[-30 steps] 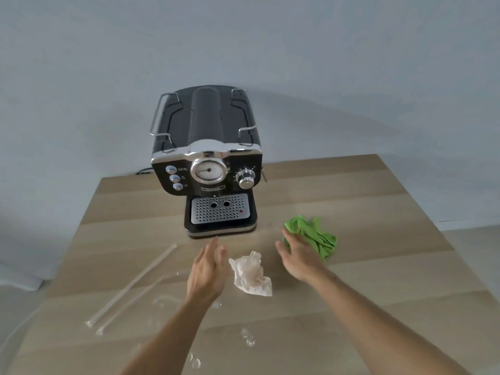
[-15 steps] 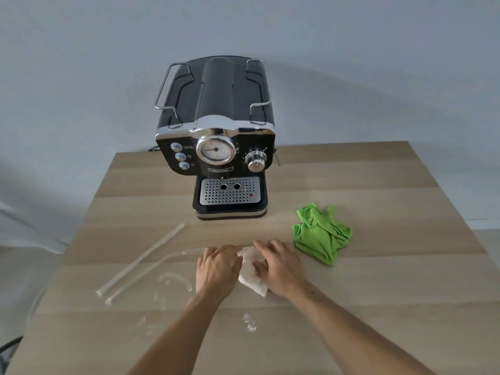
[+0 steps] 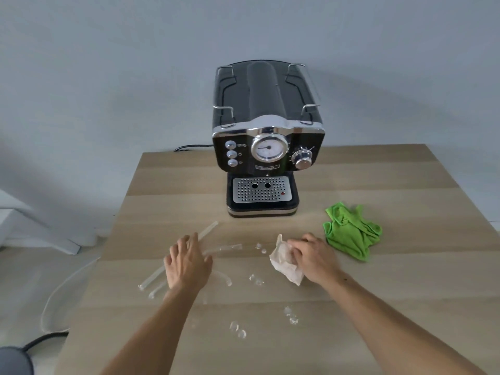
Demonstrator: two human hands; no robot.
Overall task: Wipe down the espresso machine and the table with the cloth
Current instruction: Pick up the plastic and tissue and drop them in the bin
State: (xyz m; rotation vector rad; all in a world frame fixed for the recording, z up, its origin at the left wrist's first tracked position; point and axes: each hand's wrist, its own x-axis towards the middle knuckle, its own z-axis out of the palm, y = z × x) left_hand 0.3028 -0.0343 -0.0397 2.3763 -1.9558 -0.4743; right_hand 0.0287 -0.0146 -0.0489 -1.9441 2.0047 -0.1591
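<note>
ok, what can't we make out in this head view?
Head view:
Clear tubes: middle stretch hidden under the left hand.
White wad: part covered by the grip of the right hand.
Espresso machine: nameplate too small to read; back hidden by its own body.
Dark object, bottom-left: cut off by the frame edge.

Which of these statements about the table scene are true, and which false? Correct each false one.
1. The right hand grips a crumpled tissue. True.
2. The machine stands at the table's far side. True.
3. The cloth lies on the table, untouched. True.
4. The cloth lies left of the machine. False: it lies to its right, nearer the person.
5. The left hand holds the cloth. False: it is spread over clear tubes, holding nothing.
6. The table is dry. False: water drops dot it.
</note>
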